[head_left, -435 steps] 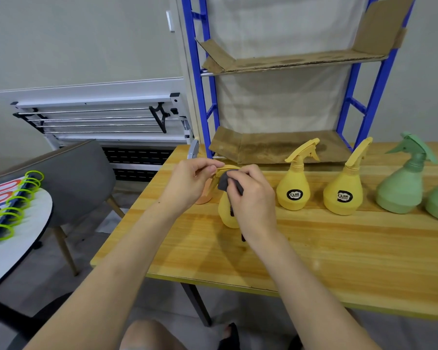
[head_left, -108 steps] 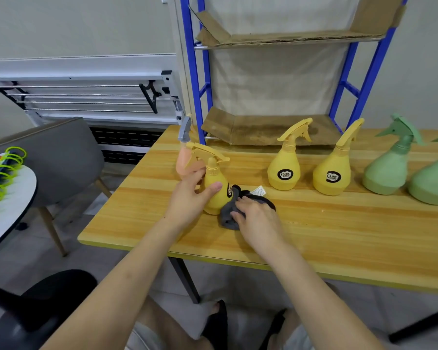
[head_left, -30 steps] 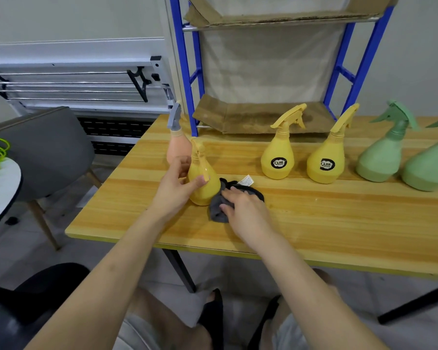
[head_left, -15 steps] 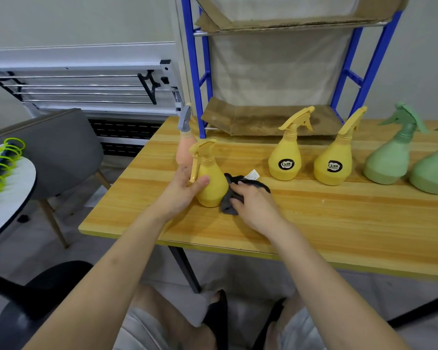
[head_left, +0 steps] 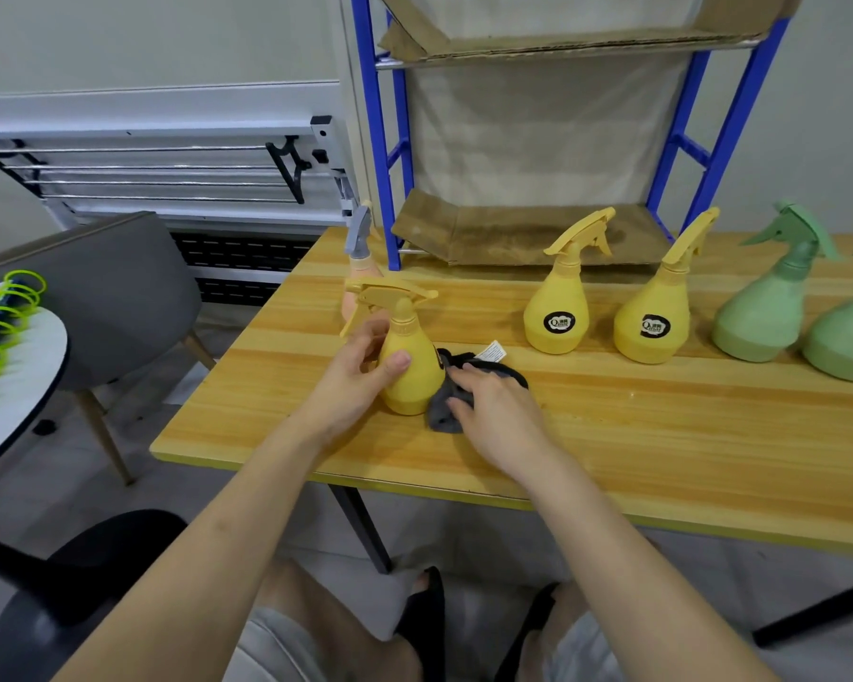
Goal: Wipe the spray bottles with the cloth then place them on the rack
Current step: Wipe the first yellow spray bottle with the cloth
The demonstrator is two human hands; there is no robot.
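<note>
Nearest the viewer, two bare forearms reach over the front edge of the wooden worktop [head_left: 611, 435]. Left hand [head_left: 360, 381]: its grip is curled round the lower body of a yellow spray bottle [head_left: 410, 366], thumb on the front, fingers behind; the bottle stands upright on the worktop. Right hand [head_left: 488, 411]: fingers fairly straight, resting flat on a dark grey cloth [head_left: 444, 411] that touches the bottle's base (white tag visible at the far edge). Behind the held bottle, a pink bottle [head_left: 360, 268] with a grey trigger. Farther right, two yellow bottles [head_left: 557, 312] [head_left: 653, 322] and two green bottles [head_left: 769, 312] [head_left: 848, 337]. At the back, the blue rack [head_left: 380, 140], its shelves lined with cardboard.
</note>
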